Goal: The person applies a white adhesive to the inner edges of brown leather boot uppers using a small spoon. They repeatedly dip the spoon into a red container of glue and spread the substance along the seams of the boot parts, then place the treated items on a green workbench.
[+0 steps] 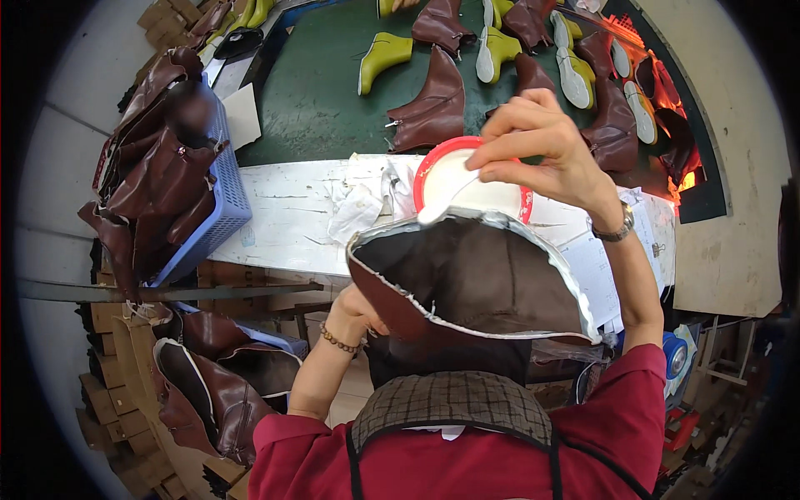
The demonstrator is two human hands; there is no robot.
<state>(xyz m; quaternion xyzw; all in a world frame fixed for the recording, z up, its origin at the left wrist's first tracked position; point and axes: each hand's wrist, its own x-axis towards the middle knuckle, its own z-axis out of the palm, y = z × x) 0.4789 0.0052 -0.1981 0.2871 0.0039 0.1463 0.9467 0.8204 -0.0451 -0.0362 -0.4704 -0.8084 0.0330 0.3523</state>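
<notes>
My left hand is closed on the lower left side of a brown leather boot upper, some of its fingers hidden behind the leather. The upper's wide opening faces up, showing a dark lining, and white paste coats much of its far and right rim. Between the thumb and fingers of my right hand is a small brush, coated white. Its tip touches or hovers just over the far left part of the rim; I cannot tell which. Just beyond stands a red-rimmed tub of white paste.
Beyond the white bench, a green belt carries brown boot uppers and yellow-green lasts. Orange light glows at its right end. Blue baskets of brown uppers stand at left. Crumpled cloth and papers lie beside the tub.
</notes>
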